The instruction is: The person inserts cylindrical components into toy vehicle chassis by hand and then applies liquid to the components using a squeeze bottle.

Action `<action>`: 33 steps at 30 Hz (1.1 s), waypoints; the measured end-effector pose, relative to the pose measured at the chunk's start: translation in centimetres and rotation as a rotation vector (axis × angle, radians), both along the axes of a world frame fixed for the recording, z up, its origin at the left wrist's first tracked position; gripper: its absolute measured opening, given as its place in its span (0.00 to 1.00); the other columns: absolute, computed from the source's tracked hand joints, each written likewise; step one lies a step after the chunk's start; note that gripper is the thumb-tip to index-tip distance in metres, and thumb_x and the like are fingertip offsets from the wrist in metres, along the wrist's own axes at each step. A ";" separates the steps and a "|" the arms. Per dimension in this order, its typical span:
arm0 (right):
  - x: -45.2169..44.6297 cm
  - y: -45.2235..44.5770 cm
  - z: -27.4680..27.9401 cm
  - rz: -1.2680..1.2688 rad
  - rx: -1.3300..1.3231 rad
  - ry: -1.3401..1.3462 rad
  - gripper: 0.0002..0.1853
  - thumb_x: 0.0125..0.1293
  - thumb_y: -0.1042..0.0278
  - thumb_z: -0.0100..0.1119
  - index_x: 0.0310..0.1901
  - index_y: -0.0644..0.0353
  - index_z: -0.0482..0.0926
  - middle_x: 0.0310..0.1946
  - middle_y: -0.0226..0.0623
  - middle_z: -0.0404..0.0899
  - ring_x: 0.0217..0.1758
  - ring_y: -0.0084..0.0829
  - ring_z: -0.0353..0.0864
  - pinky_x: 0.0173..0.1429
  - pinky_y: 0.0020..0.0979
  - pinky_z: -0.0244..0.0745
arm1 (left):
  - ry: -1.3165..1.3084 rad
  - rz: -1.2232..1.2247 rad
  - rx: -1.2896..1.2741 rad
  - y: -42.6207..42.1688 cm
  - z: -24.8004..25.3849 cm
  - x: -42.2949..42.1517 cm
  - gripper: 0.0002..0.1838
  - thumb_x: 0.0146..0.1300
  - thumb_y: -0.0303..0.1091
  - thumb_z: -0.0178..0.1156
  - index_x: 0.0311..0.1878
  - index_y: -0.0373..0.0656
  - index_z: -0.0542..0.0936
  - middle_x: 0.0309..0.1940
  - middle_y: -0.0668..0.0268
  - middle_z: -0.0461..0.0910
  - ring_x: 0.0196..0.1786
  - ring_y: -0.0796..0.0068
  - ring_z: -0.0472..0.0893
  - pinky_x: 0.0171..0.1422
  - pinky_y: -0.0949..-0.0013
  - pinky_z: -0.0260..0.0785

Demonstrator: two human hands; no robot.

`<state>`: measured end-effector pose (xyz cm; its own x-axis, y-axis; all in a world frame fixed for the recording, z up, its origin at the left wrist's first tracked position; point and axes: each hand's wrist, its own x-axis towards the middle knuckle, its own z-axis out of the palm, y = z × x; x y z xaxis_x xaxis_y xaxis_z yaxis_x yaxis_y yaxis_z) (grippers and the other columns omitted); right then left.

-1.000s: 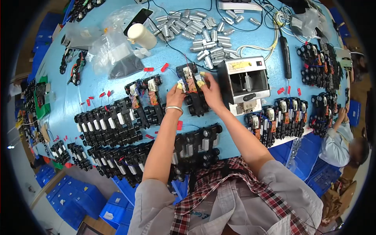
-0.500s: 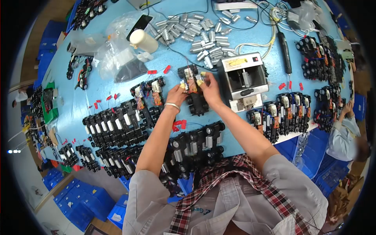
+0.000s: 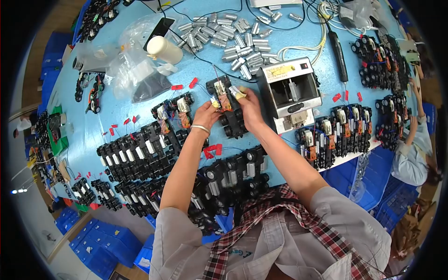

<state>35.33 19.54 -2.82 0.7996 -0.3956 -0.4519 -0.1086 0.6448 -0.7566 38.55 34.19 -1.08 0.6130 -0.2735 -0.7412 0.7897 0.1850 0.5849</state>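
A black toy car chassis [image 3: 232,125] with wheels, an orange-brown board and thin wires lies in front of me on the blue table. My left hand [image 3: 206,115] is closed on its left side, with yellowish covering at the fingertips. My right hand [image 3: 250,110], also with yellowish fingertip covering, pinches a silver cylinder [image 3: 234,91] at the chassis's upper right. Whether the cylinder touches the chassis I cannot tell. Small red tags [image 3: 193,83] on wires lie just left of the chassis.
A black-and-silver machine [image 3: 291,88] stands right of my hand. Loose silver cylinders [image 3: 249,51] lie beyond. Rows of chassis [image 3: 135,149] flank me. A white bottle [image 3: 164,50], plastic bags [image 3: 135,70] and a black screwdriver [image 3: 338,58] lie around. Another person's sleeve [image 3: 410,163] is at right.
The silver cylinder at my right fingertips now shows more plainly, slanted beside the chassis. My left hand stays at the chassis's left side. The whole view has shifted slightly.
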 end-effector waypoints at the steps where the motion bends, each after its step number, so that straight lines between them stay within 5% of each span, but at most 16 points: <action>1: 0.0 -0.2 0.8 0.079 -0.019 0.067 0.12 0.59 0.74 0.51 0.46 0.64 0.69 0.39 0.32 0.73 0.42 0.22 0.71 0.46 0.24 0.66 | 0.004 0.000 0.002 0.1 0.0 0.0 0.14 0.59 0.33 0.55 0.46 0.38 0.71 0.38 0.64 0.77 0.40 0.73 0.78 0.46 0.74 0.70; 3: 0.0 -0.5 1.9 0.238 -0.059 0.201 0.12 0.59 0.75 0.50 0.46 0.63 0.69 0.36 0.30 0.74 0.42 0.19 0.70 0.45 0.20 0.64 | 0.002 -0.010 0.010 0.2 0.0 0.2 0.14 0.58 0.33 0.56 0.46 0.38 0.71 0.38 0.64 0.77 0.40 0.73 0.78 0.46 0.74 0.70; 8: 0.4 0.2 1.1 0.185 -0.158 0.129 0.10 0.58 0.74 0.50 0.42 0.64 0.69 0.33 0.29 0.73 0.36 0.18 0.69 0.39 0.21 0.63 | 0.025 -0.054 0.026 0.1 0.2 0.5 0.13 0.59 0.31 0.54 0.47 0.39 0.70 0.39 0.64 0.77 0.40 0.74 0.79 0.45 0.74 0.71; 11: 0.7 -0.8 0.1 0.413 -0.416 0.229 0.12 0.56 0.70 0.53 0.39 0.67 0.68 0.32 0.37 0.76 0.36 0.26 0.74 0.40 0.29 0.68 | 0.040 -0.080 0.007 0.4 0.0 0.8 0.13 0.60 0.30 0.54 0.48 0.39 0.69 0.40 0.63 0.77 0.41 0.73 0.79 0.45 0.74 0.72; 19: 0.9 -0.1 -0.9 0.522 -0.664 0.335 0.14 0.58 0.66 0.50 0.43 0.64 0.65 0.33 0.45 0.74 0.37 0.47 0.74 0.42 0.39 0.68 | 0.069 -0.114 -0.096 0.6 0.1 1.1 0.16 0.60 0.31 0.54 0.50 0.39 0.68 0.42 0.63 0.76 0.42 0.72 0.78 0.45 0.73 0.72; 22: -0.1 0.0 0.8 0.500 -0.778 0.265 0.15 0.59 0.65 0.47 0.46 0.63 0.65 0.40 0.47 0.72 0.43 0.50 0.71 0.46 0.42 0.65 | 0.012 -0.076 -0.056 -0.1 0.5 0.6 0.16 0.60 0.31 0.53 0.52 0.39 0.68 0.42 0.63 0.76 0.43 0.72 0.78 0.45 0.73 0.72; 24: -3.1 -1.2 6.2 0.344 -1.025 -0.006 0.18 0.60 0.65 0.48 0.50 0.63 0.64 0.45 0.48 0.69 0.47 0.48 0.69 0.49 0.40 0.64 | -0.009 -0.091 -0.065 -1.3 0.2 -0.4 0.17 0.61 0.31 0.52 0.52 0.40 0.67 0.42 0.63 0.76 0.43 0.72 0.78 0.45 0.74 0.72; 27: -10.1 -5.8 10.4 0.504 -0.894 -0.201 0.20 0.59 0.69 0.51 0.53 0.62 0.67 0.50 0.46 0.69 0.54 0.41 0.69 0.55 0.33 0.65 | -0.007 -0.135 -0.009 -2.8 -0.2 -1.7 0.17 0.61 0.31 0.52 0.52 0.40 0.67 0.41 0.64 0.76 0.42 0.73 0.78 0.44 0.75 0.72; 29: -15.5 -10.7 11.5 0.474 -0.774 -0.154 0.13 0.59 0.68 0.53 0.45 0.62 0.74 0.36 0.39 0.78 0.37 0.33 0.79 0.44 0.30 0.72 | -0.017 -0.197 0.098 -4.6 -0.4 -1.9 0.16 0.61 0.32 0.51 0.52 0.40 0.67 0.40 0.65 0.76 0.41 0.73 0.78 0.42 0.76 0.71; 32: -24.7 -22.8 10.6 0.313 -1.001 0.183 0.09 0.57 0.67 0.51 0.35 0.61 0.79 0.24 0.34 0.79 0.25 0.28 0.77 0.30 0.27 0.71 | -0.162 -0.202 0.487 -3.4 0.6 -0.8 0.14 0.60 0.31 0.52 0.49 0.39 0.70 0.39 0.65 0.76 0.38 0.74 0.77 0.40 0.76 0.70; 33: -29.5 -27.9 7.6 0.115 -1.278 0.391 0.10 0.58 0.70 0.46 0.33 0.63 0.78 0.23 0.34 0.77 0.21 0.26 0.73 0.27 0.26 0.68 | -0.228 -0.205 0.686 -2.4 0.9 -0.2 0.13 0.60 0.31 0.53 0.47 0.39 0.71 0.39 0.65 0.76 0.37 0.74 0.77 0.39 0.76 0.70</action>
<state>5.80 -8.37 4.75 0.7605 -0.6489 -0.0232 -0.4601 -0.5134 -0.7244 38.31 31.81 -0.17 0.7585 0.0789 -0.6469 0.6144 -0.4175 0.6694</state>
